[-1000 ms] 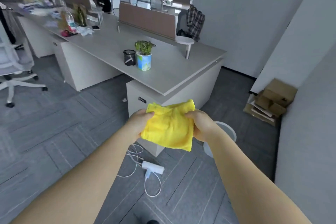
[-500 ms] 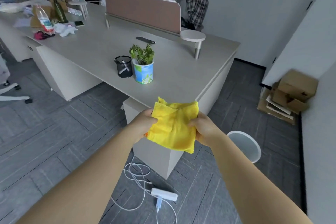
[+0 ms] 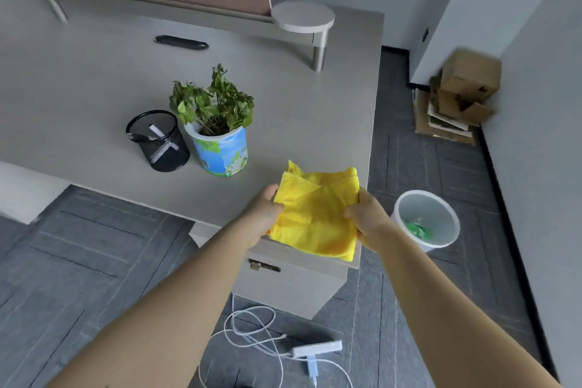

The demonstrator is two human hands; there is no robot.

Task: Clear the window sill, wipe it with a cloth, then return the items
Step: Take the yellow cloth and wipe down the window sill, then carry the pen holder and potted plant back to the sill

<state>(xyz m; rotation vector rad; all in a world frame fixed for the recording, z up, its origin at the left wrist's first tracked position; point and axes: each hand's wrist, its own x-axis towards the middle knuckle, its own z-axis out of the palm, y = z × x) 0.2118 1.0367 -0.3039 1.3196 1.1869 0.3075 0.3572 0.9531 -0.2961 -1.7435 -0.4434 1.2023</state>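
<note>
Between both hands (image 3: pixel 264 214), yellow cloth (image 3: pixel 315 217)

Office (partitioned desk (image 3: pixel 283 110), pen cup (image 3: pixel 160 142)).

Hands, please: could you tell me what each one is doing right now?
Left hand: grips the yellow cloth.
Right hand: grips the same cloth.

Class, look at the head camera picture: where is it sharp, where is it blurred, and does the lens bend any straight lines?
Head view: the yellow cloth and potted plant look fairly sharp; the cardboard boxes at the right are smeared by blur; the desk edges splay outward, a wide-angle effect; lighting is soft and even, with no glare.
</note>
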